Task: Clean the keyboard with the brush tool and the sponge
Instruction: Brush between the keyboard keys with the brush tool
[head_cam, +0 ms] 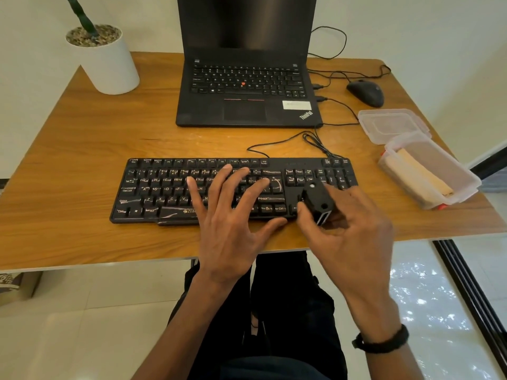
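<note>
A black wired keyboard (164, 187) lies near the front edge of the wooden table (82, 138). My left hand (230, 212) rests on its middle keys with the fingers spread and straight. My right hand (348, 231) grips a small black brush tool (317, 202) between thumb and fingers, over the keyboard's right part near the arrow keys. A pale sponge (419, 174) lies in an open clear plastic box (466, 185) at the table's right edge.
A black laptop (247, 105) stands open behind the keyboard. The box's lid (392, 124) lies beside it, with a black mouse (366, 91) and cables further back. A white plant pot (105, 64) stands at the back left corner.
</note>
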